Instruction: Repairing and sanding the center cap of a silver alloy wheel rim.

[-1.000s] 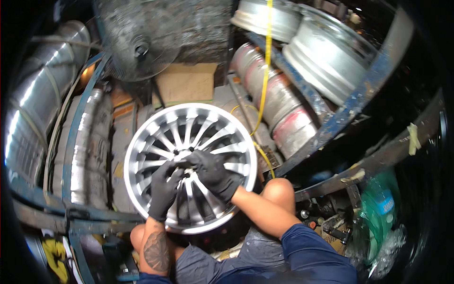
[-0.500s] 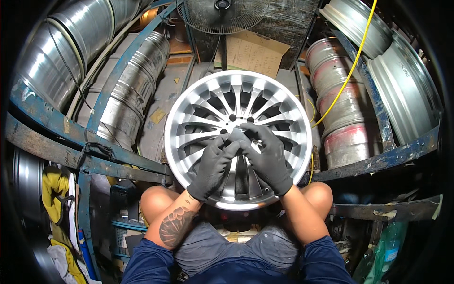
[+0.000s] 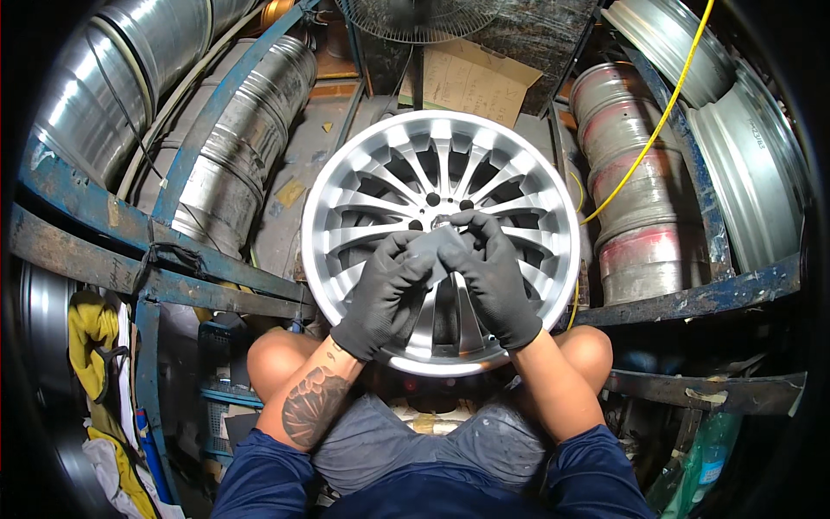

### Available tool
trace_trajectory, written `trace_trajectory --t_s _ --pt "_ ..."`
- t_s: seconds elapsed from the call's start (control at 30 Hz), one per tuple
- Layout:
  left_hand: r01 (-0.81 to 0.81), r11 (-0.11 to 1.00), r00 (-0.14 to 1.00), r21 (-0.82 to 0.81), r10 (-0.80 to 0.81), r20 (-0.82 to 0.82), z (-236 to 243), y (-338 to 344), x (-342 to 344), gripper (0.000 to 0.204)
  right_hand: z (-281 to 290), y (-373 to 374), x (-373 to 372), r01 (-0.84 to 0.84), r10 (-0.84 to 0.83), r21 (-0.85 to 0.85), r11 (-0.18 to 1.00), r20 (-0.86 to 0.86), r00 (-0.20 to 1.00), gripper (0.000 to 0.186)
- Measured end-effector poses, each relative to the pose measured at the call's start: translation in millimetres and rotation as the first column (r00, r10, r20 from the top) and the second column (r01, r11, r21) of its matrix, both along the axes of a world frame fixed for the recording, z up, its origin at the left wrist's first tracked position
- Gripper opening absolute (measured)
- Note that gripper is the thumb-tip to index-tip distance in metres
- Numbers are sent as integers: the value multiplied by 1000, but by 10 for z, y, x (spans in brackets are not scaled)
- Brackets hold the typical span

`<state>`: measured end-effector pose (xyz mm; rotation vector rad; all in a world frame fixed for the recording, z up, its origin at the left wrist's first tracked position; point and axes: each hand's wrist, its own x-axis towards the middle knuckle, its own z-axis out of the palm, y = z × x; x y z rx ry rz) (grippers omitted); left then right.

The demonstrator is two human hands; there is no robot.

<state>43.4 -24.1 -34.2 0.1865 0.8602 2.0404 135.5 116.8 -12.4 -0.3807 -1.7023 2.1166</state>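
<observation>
Both forearms reach in from the near side, elbows spread wide and wrists turned inward, so that the two gloved hands meet over the wheel's hub. The left hand (image 3: 385, 290) is curled, thumb and fingertips pinching a small grey sheet (image 3: 441, 251) from its left side; the right hand (image 3: 490, 285) lays its thumb against the right side of the same piece, its index finger bent across toward the upper edge. The sheet sits between the hands, just on the near side of the hub's centre (whether it touches the metal underneath, I cannot tell). The silver multi-spoke wheel (image 3: 560, 233) lies face up in front of the person's body, between the knees and a little beyond them, its near edge close to the grey shorts (image 3: 432, 450). On the left, worn blue rack bars (image 3: 95, 203) run past a row of silver rims (image 3: 220, 203), with a yellow cloth (image 3: 93, 333) hanging nearer. At the far side, a fan (image 3: 419, 22) stands before a cardboard piece (image 3: 471, 82). To the right, a yellow hose (image 3: 644, 156) passes in front of stacked rims with reddish marks (image 3: 648, 233), and a green plastic bag (image 3: 718, 437) hangs low and near.
</observation>
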Motion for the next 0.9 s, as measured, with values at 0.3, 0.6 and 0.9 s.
trace_trajectory --t_s 0.3,0.6,0.9 --pt "28 999 1000 -45 -29 -13 54 -88 -28 34 -30 -38 31 9 -11 91 996 25 1000 38" --pt "-50 971 923 -234 -45 -383 -7 -105 -20 34 -69 -32 45 65 -72 142 988 47 996 28" --pt "-250 941 795 -230 64 -603 96 -104 -16 65 -68 5 89 56 -88 357 932 74 993 38"
